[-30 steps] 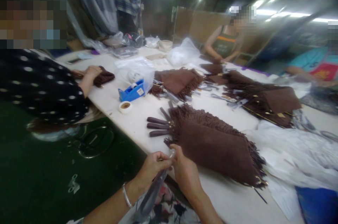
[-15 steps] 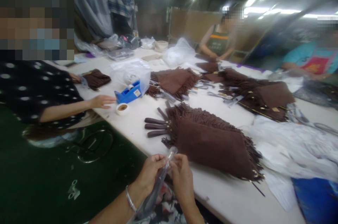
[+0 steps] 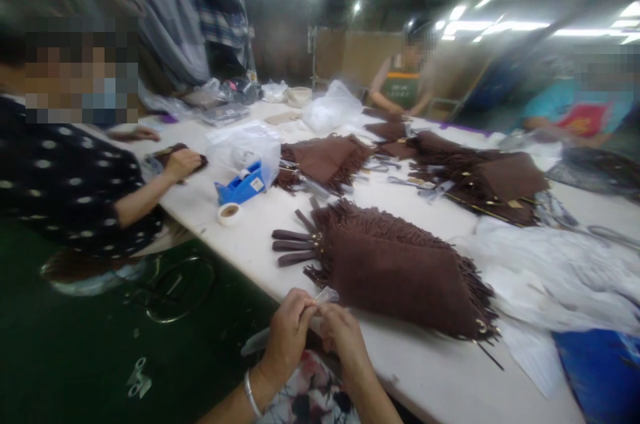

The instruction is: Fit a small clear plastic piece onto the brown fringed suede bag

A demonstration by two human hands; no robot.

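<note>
Here, my left hand (image 3: pixel 287 337) and my right hand (image 3: pixel 343 339) both pinch a plastic strip (image 3: pixel 326 295) tight in the fingers. The strip is clear and thin. One end pokes up above my fingers. The other end sticks out to the left, past my left hand. My hands are close together, right at the near edge of the table (image 3: pixel 250 227). A bangle (image 3: pixel 250 395) sits on my left wrist.

Just past my hands, a brown bag (image 3: pixel 400 274) with fringe lies flat on the table, its straps pointing left. Further off are a tape roll (image 3: pixel 229 213) and a blue tape holder (image 3: pixel 239 189), side by side. A person in a dotted top sits on my left, with a co-worker's hand (image 3: pixel 183 162) on a small brown piece. Other bags (image 3: pixel 325 161) lie further across the table.
</note>
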